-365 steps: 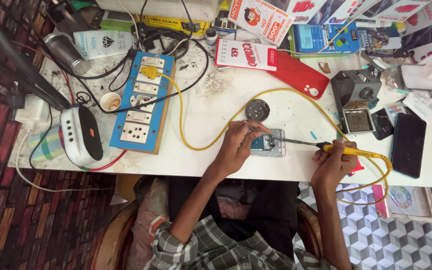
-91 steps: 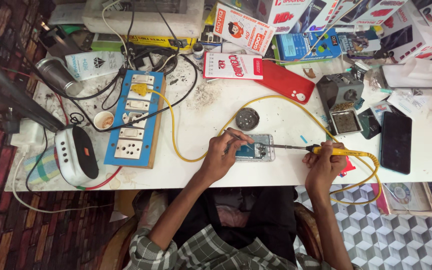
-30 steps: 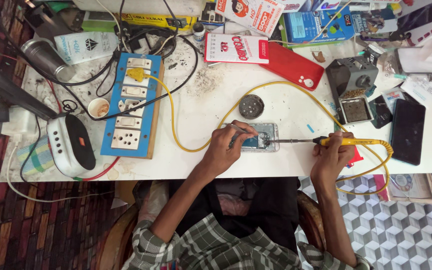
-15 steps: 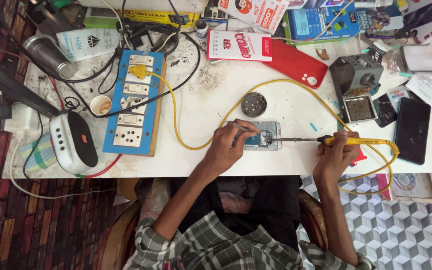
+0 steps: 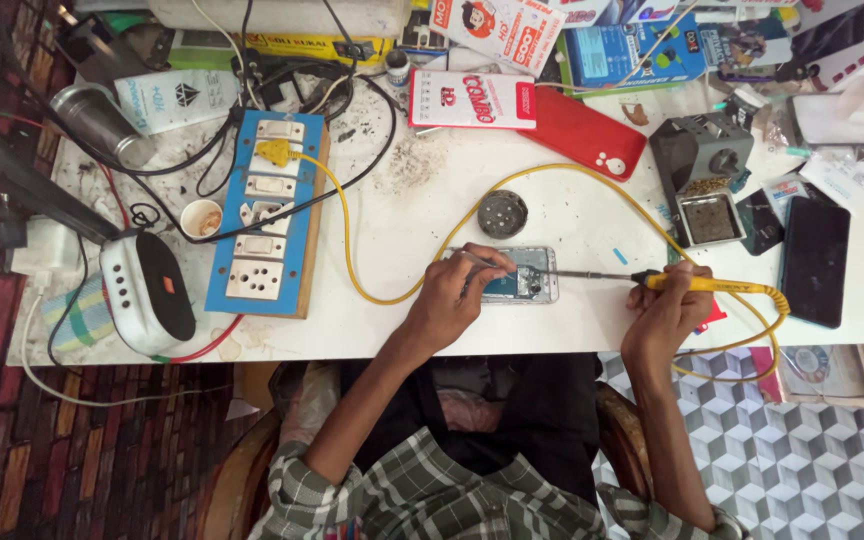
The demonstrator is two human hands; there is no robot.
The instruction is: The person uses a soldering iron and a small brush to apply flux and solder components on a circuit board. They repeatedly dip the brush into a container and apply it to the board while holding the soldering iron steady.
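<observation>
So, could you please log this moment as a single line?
left hand: pressing opened phone | right hand: gripping yellow soldering iron | tip: at phone | surface: white table

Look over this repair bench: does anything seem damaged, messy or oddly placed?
The opened phone under the left hand lies with its insides bare. The soldering iron in the right hand trails a yellow cable looping across the work area. Dark specks soil the white table, and black cables tangle behind the blue socket board.

Opened phone (image 5: 524, 277) on table (image 5: 402, 220) — socket board (image 5: 264, 215) left, soldering iron (image 5: 702, 285) right.
</observation>
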